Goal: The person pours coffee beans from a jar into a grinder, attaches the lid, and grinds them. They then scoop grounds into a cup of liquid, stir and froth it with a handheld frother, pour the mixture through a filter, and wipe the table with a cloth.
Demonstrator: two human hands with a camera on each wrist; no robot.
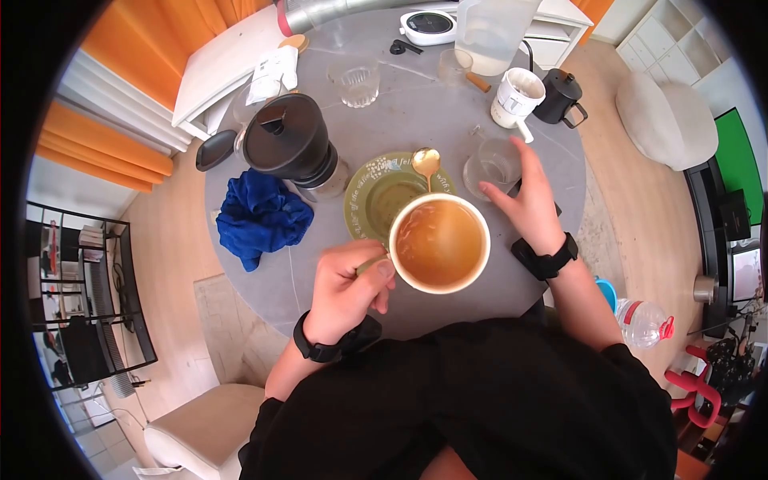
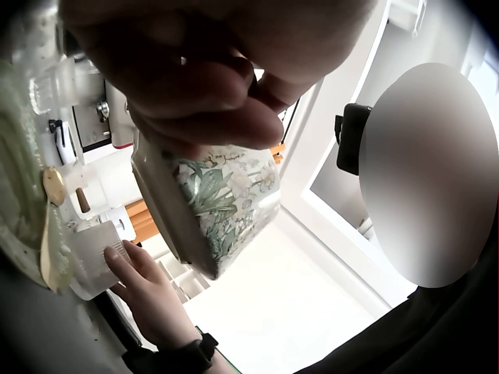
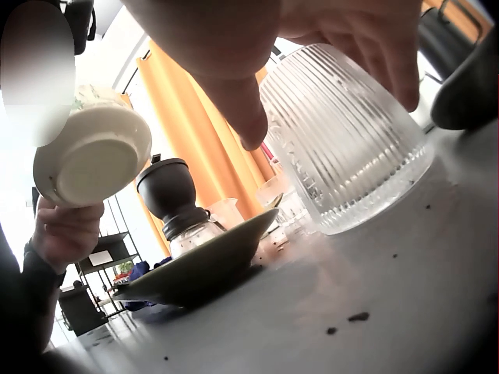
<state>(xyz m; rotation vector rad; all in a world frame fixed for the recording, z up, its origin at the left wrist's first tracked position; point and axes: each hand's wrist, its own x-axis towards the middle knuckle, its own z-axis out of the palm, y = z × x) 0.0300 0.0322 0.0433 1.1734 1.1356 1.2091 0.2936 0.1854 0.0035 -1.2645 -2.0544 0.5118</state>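
Observation:
My left hand holds a cup of amber-brown liquid by its handle, over the front edge of a green saucer. Pale flowers and green leaves decorate the cup's outside in the left wrist view. On the saucer's rim lies a gold spoon. Over to the right, my right hand is at a clear ribbed glass standing on the table. Its thumb and fingers are spread fairly straight on either side of the glass.
A black-topped coffee grinder and a crumpled blue cloth are on the left of the grey table. Farther back stand a clear tumbler, a white scale, a pitcher, a white mug and a black kettle.

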